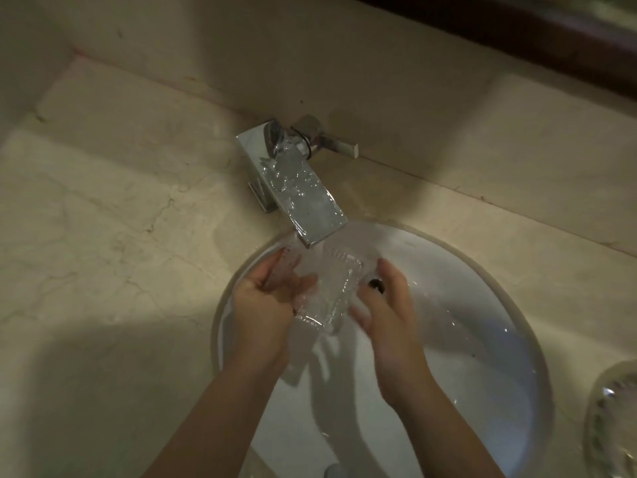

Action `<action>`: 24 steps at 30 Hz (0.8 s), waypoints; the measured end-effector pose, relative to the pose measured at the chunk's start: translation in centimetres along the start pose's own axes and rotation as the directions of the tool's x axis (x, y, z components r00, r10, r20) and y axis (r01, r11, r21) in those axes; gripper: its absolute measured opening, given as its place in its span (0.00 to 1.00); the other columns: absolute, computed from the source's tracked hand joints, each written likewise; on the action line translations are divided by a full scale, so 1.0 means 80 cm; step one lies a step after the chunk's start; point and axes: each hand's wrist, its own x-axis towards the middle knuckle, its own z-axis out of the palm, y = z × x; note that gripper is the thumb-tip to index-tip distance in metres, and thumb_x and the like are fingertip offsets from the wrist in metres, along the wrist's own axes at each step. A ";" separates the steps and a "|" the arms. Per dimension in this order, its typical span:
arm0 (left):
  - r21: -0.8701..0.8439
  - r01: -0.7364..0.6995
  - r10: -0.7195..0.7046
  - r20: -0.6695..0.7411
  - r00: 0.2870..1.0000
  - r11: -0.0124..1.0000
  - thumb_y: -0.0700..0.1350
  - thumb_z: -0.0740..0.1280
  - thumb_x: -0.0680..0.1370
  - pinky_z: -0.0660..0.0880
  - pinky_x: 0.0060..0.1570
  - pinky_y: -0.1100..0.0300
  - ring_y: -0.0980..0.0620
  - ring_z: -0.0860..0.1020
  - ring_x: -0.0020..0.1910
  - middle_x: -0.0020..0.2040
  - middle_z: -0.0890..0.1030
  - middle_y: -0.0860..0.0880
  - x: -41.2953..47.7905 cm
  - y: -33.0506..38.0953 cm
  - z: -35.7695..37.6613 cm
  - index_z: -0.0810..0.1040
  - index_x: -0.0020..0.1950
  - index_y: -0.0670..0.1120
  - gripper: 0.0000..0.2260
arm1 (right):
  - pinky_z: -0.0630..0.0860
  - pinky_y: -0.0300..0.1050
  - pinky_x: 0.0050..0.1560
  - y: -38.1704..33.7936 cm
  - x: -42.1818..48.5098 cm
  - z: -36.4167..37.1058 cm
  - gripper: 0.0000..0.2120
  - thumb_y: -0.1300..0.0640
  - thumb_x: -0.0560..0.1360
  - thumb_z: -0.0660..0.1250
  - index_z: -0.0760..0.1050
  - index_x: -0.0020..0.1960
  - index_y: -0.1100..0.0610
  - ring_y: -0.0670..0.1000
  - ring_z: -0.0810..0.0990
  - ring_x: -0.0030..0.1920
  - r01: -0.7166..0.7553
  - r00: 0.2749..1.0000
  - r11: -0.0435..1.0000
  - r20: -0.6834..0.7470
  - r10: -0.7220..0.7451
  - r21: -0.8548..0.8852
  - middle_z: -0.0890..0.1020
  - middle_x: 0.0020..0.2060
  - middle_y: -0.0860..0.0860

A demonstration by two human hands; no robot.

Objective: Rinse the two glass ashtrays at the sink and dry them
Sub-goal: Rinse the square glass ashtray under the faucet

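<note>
A clear cut-glass ashtray point(329, 291) is held tilted over the white round sink basin point(482, 305), just below the chrome faucet spout point(303, 198). My left hand point(265, 301) grips its left side. On the ashtray's right edge rests my right hand point(386, 312), fingers spread. Water runs over the glass. A second glass ashtray point(613, 426) sits on the counter at the right edge of view, partly cut off.
A beige marble counter point(103, 253) surrounds the basin. The faucet handle point(331, 141) sticks out from the back wall ledge. The sink drain point(377, 285) shows dark beside my right thumb. A dark wooden frame runs along the top right.
</note>
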 end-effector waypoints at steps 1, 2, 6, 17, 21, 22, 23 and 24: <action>0.016 -0.022 0.022 -0.025 0.999 1.000 0.25 0.66 0.77 0.85 0.41 0.56 0.49 0.87 0.39 0.43 0.89 0.48 -0.003 -0.002 0.001 0.85 0.58 0.44 0.18 | 0.84 0.50 0.58 0.001 0.007 0.011 0.18 0.59 0.81 0.69 0.77 0.70 0.53 0.50 0.85 0.63 -0.137 0.991 0.983 0.004 0.137 0.119 0.83 0.67 0.53; 0.045 -0.046 0.048 -0.041 0.998 0.998 0.24 0.66 0.76 0.85 0.43 0.55 0.47 0.87 0.42 0.45 0.89 0.46 -0.006 -0.005 0.002 0.85 0.59 0.43 0.20 | 0.86 0.50 0.50 0.002 0.014 0.020 0.12 0.61 0.81 0.70 0.81 0.64 0.57 0.54 0.88 0.54 -0.181 0.983 0.975 0.006 0.181 0.129 0.87 0.59 0.56; 0.224 -0.085 0.072 0.063 0.995 0.971 0.24 0.64 0.75 0.85 0.50 0.52 0.46 0.88 0.50 0.52 0.89 0.46 -0.009 -0.006 -0.002 0.83 0.64 0.45 0.24 | 0.87 0.58 0.48 0.003 0.043 0.039 0.07 0.62 0.77 0.71 0.85 0.54 0.57 0.62 0.89 0.47 -0.102 0.984 0.995 -0.152 0.098 -0.019 0.90 0.45 0.59; 0.428 -0.192 0.221 -0.018 0.975 0.883 0.30 0.69 0.77 0.82 0.46 0.57 0.48 0.85 0.45 0.46 0.87 0.45 0.003 0.000 0.006 0.84 0.52 0.41 0.09 | 0.86 0.52 0.51 0.007 0.034 0.040 0.21 0.65 0.80 0.60 0.81 0.63 0.45 0.49 0.87 0.54 -0.036 0.999 0.974 -0.020 0.033 -0.223 0.88 0.53 0.47; 0.428 -0.122 0.091 0.092 0.992 0.895 0.33 0.69 0.77 0.81 0.40 0.65 0.58 0.86 0.42 0.43 0.89 0.55 -0.010 -0.001 0.005 0.84 0.55 0.47 0.12 | 0.86 0.51 0.46 0.011 0.034 0.035 0.16 0.59 0.79 0.60 0.81 0.60 0.49 0.52 0.87 0.51 -0.015 0.996 0.967 -0.091 -0.008 -0.254 0.88 0.51 0.49; 0.443 -0.121 0.092 0.088 0.992 0.888 0.33 0.68 0.76 0.80 0.37 0.68 0.60 0.85 0.39 0.41 0.88 0.58 -0.012 -0.001 0.006 0.83 0.53 0.48 0.12 | 0.86 0.54 0.49 0.011 0.034 0.036 0.15 0.56 0.78 0.59 0.81 0.59 0.50 0.53 0.87 0.51 -0.002 0.993 0.958 -0.114 -0.031 -0.286 0.87 0.51 0.49; 0.466 -0.122 0.105 0.063 0.992 0.876 0.32 0.67 0.76 0.78 0.34 0.69 0.61 0.84 0.36 0.38 0.87 0.60 -0.012 -0.001 0.007 0.83 0.51 0.48 0.12 | 0.85 0.57 0.52 0.012 0.033 0.037 0.16 0.53 0.77 0.58 0.81 0.59 0.51 0.53 0.86 0.51 0.003 0.991 0.953 -0.130 -0.045 -0.302 0.87 0.50 0.49; 0.485 -0.114 0.116 0.026 0.993 0.867 0.32 0.66 0.76 0.77 0.33 0.68 0.59 0.84 0.35 0.36 0.86 0.60 -0.013 -0.002 0.008 0.82 0.49 0.48 0.12 | 0.84 0.59 0.52 0.011 0.031 0.040 0.17 0.51 0.76 0.58 0.81 0.58 0.51 0.53 0.86 0.50 -0.005 0.987 0.949 -0.151 -0.045 -0.314 0.87 0.49 0.49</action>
